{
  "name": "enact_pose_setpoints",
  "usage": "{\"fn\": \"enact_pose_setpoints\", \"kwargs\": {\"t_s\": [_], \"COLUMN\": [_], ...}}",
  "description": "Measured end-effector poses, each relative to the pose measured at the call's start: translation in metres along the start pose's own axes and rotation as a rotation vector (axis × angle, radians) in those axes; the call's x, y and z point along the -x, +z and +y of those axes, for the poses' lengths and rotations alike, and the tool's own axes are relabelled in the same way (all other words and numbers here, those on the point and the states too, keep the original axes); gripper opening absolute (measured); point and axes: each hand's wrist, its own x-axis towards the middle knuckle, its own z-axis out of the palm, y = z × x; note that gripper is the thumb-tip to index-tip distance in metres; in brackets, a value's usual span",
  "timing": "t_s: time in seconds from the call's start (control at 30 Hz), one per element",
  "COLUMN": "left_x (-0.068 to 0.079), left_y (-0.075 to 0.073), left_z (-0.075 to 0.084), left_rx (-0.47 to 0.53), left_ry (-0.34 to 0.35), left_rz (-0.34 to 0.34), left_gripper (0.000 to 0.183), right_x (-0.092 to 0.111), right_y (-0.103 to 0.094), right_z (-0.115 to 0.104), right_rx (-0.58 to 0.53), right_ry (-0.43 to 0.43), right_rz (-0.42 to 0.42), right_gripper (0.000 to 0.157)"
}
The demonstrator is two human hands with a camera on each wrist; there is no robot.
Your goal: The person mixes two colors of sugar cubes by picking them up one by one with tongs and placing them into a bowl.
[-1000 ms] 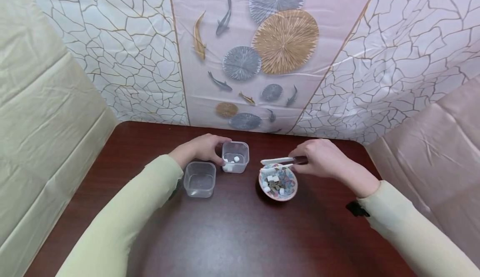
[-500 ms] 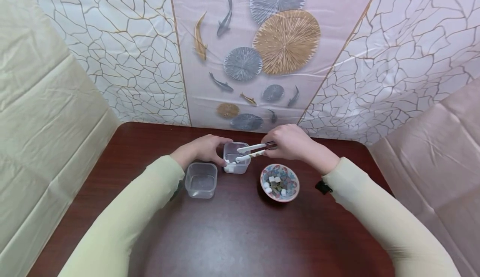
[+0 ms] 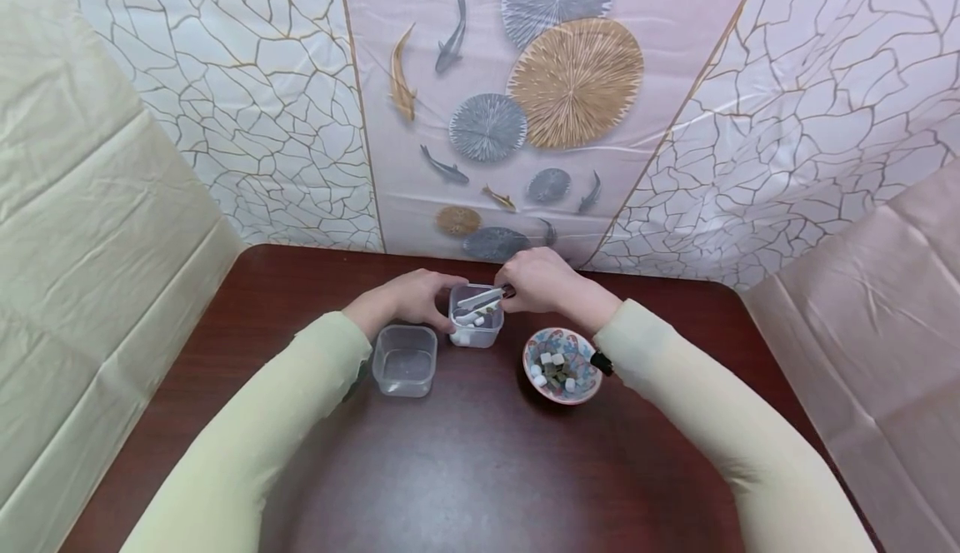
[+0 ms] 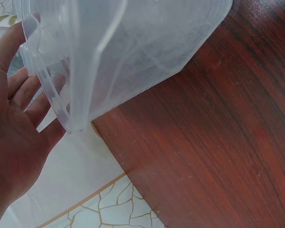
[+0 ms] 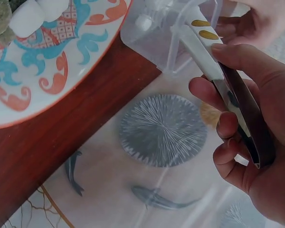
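Note:
With its thumb and fingers at the left and back sides, my left hand (image 3: pixel 405 296) holds a small clear plastic container (image 3: pixel 480 338). White cubes (image 3: pixel 478 321) lie inside that container. My right hand (image 3: pixel 538 278) grips tongs (image 5: pixel 240 102) with pale arms and a dark handle; their tips reach down into the container. Whether the tips pinch anything is too small to tell. To the right, a patterned bowl (image 3: pixel 591 355) holds several white cubes and greenish-brown pieces. In the left wrist view, clear plastic (image 4: pixel 133 57) covers part of the left fingers.
A second clear container (image 3: pixel 405 386), with nothing seen inside, stands left of the held one, beside the left wrist. Everything rests on a dark wooden table (image 3: pixel 450 470). Patterned cloth (image 3: pixel 480 161) hangs behind the far edge, with plain cloth walls at both sides.
My right hand has carried the tongs from the bowl leftward to the held container, and their tips have gone down inside it. The left hand stays in place on the container.

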Motion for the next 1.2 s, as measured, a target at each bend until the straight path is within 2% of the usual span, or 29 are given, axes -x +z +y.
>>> {"fn": "enact_pose_setpoints", "kwargs": {"t_s": [0.17,0.5,1.0,1.2], "left_x": [0.0,0.001,0.002,0.001], "left_y": [0.0,-0.001,-0.002,0.0], "left_z": [0.0,0.001,0.002,0.001], "left_rx": [-0.004,0.0,0.01,0.009], "left_ry": [0.017,0.006,-0.007,-0.007], "left_rz": [0.004,0.001,0.0,0.0], "left_gripper": [0.087,0.087,0.086,0.087], "right_x": [-0.007,-0.016,-0.013,-0.011], "right_y": [0.005,0.008,0.007,0.003], "right_z": [-0.002,0.001,0.0,-0.002], "right_rx": [0.002,0.031,0.082,0.065], "right_ry": [0.012,0.057,0.056,0.063], "right_rz": [-0.044,-0.088,-0.055,-0.063], "right_gripper": [0.024,0.021,0.019,0.02]}}
